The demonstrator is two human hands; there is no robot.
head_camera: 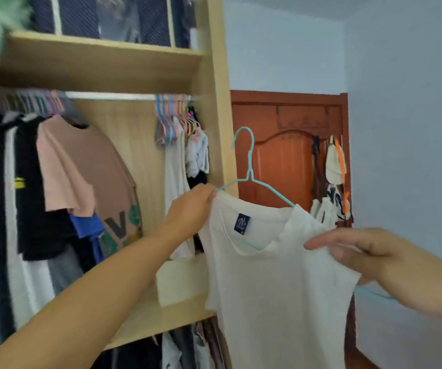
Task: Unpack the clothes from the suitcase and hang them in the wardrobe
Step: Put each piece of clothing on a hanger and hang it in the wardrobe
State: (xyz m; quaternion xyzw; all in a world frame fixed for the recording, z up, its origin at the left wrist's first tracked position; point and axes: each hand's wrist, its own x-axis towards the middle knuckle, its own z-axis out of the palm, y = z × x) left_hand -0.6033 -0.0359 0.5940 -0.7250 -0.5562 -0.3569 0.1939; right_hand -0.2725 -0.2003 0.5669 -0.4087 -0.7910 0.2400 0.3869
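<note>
A white T-shirt with a dark blue neck label hangs on a teal wire hanger in front of the wardrobe's right side panel. My left hand pinches the shirt's left shoulder together with the hanger's arm. My right hand grips the shirt's right shoulder, and the hanger's other end pokes out below my wrist. The wardrobe rail runs above and to the left, with a bare stretch in its middle. The suitcase is out of view.
Dark, white and pink clothes hang at the rail's left. Several empty pastel hangers and pale garments crowd its right end. A wooden shelf carries storage boxes above. A brown door with hung items stands behind the shirt.
</note>
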